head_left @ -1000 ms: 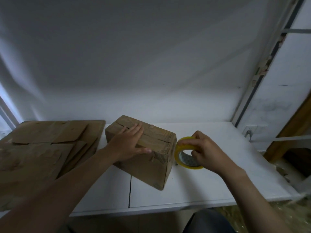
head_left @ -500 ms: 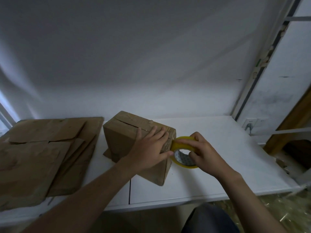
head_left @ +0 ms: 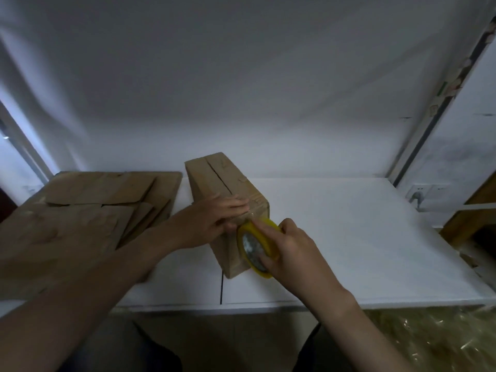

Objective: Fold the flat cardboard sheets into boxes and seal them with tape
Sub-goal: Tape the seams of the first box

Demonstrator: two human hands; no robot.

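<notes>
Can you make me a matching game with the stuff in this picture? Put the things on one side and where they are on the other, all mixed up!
Things:
1. tape roll
2. cardboard box
3. flat cardboard sheets
4. wall socket

Places:
A. piled on the left side of the table
B. held in the right hand
C. on the wall at the far right
D. standing in the middle, with the left hand pressing on top

Right pairs: 1-B, 2-D, 3-A, 4-C.
</notes>
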